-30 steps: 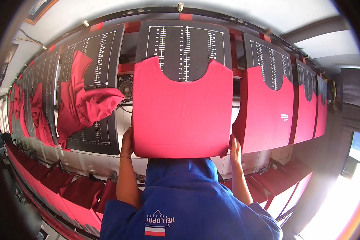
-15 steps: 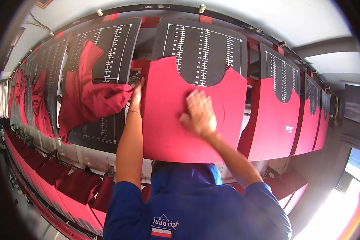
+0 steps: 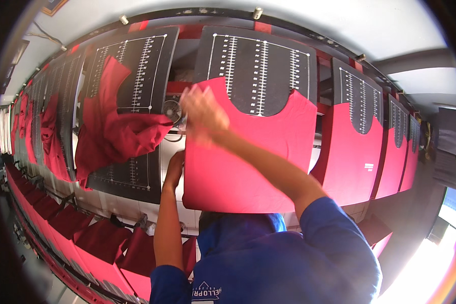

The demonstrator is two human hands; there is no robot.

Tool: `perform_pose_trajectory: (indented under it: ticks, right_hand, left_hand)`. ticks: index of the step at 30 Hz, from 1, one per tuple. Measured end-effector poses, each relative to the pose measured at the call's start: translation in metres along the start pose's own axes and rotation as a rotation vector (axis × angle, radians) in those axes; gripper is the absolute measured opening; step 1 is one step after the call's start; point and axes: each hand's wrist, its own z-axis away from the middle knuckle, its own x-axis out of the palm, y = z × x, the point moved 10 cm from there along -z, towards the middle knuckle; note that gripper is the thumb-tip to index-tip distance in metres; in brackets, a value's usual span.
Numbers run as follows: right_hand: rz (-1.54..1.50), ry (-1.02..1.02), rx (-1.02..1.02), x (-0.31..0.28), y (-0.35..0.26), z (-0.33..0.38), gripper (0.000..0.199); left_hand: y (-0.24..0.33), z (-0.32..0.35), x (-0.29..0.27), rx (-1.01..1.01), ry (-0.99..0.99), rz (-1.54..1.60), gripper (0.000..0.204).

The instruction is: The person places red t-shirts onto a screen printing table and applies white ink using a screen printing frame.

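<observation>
A red fabric panel [image 3: 253, 162] with a scooped neckline lies nearly flat on a black board [image 3: 261, 66] marked with white ruled scales. My right hand [image 3: 203, 112], blurred by motion, is over the panel's upper left shoulder part with its fingers stretched out and holds nothing. Beside the same board's left edge is my left hand [image 3: 174, 169], lower down than the right. Its fingers are turned to the edge and partly hidden, so their grip does not show. A crumpled red fabric piece [image 3: 121, 131] drapes over the board to the left.
On the right, several more boards carry smooth red panels [image 3: 352, 157]. Further boards with loose red cloth [image 3: 50, 137] run off to the left. A small round fan [image 3: 173, 110] shows in the gap between boards. Behind me stands another row of red-covered boards [image 3: 101, 238].
My right hand has moved from the panel's middle up and left to its shoulder part. My left hand has slid down along the board's left edge.
</observation>
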Motion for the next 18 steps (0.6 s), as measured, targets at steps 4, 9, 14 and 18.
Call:
perform_pose_trajectory:
  ticks: [4, 9, 14, 18]
  right_hand:
    - [-0.456, -0.407, -0.422, -0.004, -0.129, 0.179, 0.084]
    - [0.066, -0.573, -0.120, -0.020, 0.112, 0.178, 0.081]
    - [0.145, -0.195, 0.065, -0.058, 0.240, 0.135, 0.081]
    - [0.039, -0.266, 0.076, -0.051, 0.148, 0.232, 0.088]
  left_hand:
    - [-0.110, 0.100, -0.075, 0.032, 0.375, -0.311, 0.037]
    - [-0.181, 0.234, -0.066, -0.194, 0.416, -0.328, 0.038]
    - [-0.145, 0.267, -0.028, -0.190, 0.221, -0.523, 0.035]
    - [-0.153, 0.313, -0.071, -0.237, 0.400, -0.264, 0.033]
